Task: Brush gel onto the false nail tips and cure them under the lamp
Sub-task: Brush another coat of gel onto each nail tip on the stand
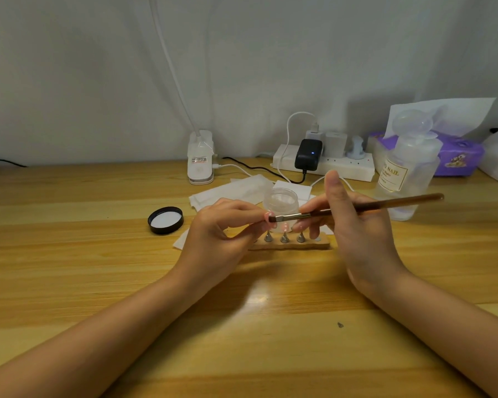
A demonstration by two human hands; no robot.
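My left hand [222,228] pinches a small pink false nail tip [268,217] between thumb and fingers, just above the left end of a wooden stand [291,245]. The stand carries three metal cone holders; the middle one bears a pink tip [285,226]. My right hand [354,225] holds a brown-handled brush [357,208], whose flat bristles touch the held tip. An open clear gel jar [281,201] stands right behind the stand. The white clip lamp's base [200,160] sits at the back of the table; its gooseneck rises out of view.
The jar's black lid [165,220] lies upturned to the left. White wipes [233,191] lie under and behind the jar. A frosted pump bottle [407,170], a purple tissue pack [457,153] and a power strip [325,163] with chargers and cables line the back right.
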